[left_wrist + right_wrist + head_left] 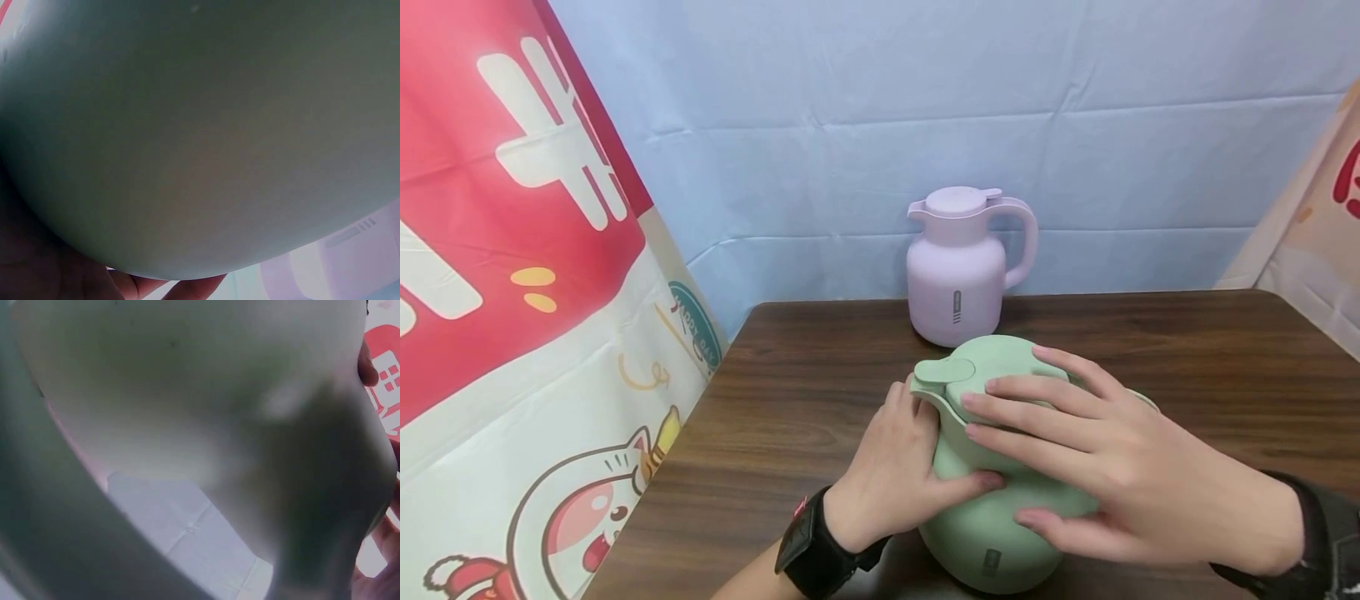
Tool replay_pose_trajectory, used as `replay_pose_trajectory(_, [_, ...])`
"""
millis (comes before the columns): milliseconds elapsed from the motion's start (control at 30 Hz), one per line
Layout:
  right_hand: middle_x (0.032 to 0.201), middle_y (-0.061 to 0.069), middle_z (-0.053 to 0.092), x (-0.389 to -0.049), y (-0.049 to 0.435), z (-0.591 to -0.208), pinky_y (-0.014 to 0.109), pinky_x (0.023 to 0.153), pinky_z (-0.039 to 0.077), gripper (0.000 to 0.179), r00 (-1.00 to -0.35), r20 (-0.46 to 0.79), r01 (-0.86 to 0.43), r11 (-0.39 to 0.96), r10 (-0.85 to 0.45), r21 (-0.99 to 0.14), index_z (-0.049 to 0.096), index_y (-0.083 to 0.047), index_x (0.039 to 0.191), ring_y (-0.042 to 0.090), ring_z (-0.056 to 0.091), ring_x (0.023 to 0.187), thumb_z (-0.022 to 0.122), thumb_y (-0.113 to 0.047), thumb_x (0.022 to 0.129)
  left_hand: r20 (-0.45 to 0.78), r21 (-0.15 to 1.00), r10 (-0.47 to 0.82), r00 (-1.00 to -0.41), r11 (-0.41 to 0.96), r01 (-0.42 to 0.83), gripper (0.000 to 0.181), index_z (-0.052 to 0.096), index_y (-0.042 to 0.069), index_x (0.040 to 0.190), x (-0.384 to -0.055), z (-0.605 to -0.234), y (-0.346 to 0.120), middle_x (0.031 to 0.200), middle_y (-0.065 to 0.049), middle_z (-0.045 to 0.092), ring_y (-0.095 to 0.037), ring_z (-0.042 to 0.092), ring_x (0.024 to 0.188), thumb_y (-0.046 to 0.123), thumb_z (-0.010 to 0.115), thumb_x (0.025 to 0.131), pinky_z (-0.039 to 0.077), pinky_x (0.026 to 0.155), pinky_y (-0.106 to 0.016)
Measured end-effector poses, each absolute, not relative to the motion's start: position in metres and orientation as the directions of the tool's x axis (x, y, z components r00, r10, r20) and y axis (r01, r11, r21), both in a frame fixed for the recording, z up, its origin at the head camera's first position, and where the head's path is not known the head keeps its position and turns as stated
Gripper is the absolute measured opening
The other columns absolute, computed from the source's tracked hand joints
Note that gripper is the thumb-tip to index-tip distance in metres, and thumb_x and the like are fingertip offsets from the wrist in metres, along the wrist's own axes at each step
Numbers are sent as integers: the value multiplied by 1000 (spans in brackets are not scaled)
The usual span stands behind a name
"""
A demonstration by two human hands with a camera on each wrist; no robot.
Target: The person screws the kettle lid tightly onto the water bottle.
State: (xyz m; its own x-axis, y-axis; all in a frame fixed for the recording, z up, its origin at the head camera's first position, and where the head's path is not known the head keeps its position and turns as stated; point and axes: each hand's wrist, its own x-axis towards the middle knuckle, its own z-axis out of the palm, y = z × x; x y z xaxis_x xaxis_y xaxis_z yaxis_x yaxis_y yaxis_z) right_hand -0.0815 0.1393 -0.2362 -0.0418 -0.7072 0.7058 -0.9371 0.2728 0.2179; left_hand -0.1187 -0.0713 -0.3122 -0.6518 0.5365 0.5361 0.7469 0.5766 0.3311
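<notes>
A light green thermos jug (992, 533) stands upright at the front of the table, its spout toward the left. The green lid (1000, 354) sits on top, with a tab (940, 372) lying over the spout. Around the jug's left side and neck, my left hand (906, 467) holds it, thumb across the front. My right hand (1097, 450) lies across the lid from the right, fingers fairly straight and spread, thumb against the jug's body. Behind that hand the handle is mostly hidden; in the right wrist view, the handle (69, 487) is close and blurred.
Behind the green jug, a lilac thermos jug (957, 283) stands near the table's back edge, its handle to the right. The dark wooden table (790, 400) meets a light blue cloth backdrop (820, 167). A printed cloth (512, 375) hangs on the left.
</notes>
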Motion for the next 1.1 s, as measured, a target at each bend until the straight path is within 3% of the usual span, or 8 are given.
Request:
replay_pose_trajectory(400, [137,8,49,-79,134,-224,49,110,15,55,-234,557,-912,378,-797,158,51,-1,133,28,44,127,44,-42,98,543,309,549,-636,573,759,101,24,14,147,-120,-311,-71,140,4,36,-16,46,104,60,72,71,41,82,-28])
replay_pose_trajectory(633, [146,0,39,-79,139,-212,46,112,10,66,-345,446,-907,416,-826,70,39,-8,143,23,33,135,59,-42,91,539,303,550,-638,581,756,98,28,11,144,-119,-312,-72,135,2,40,-16,46,102,61,72,71,42,81,-28])
replay_pose_trajectory(1100, [151,-12,30,-90,150,-201,27,109,11,65,-463,276,-875,484,-842,8,29,-26,149,11,26,138,56,-44,93,530,301,559,-638,580,757,95,31,10,143,-118,-312,-72,133,-1,41,-15,45,100,65,67,73,41,80,-26])
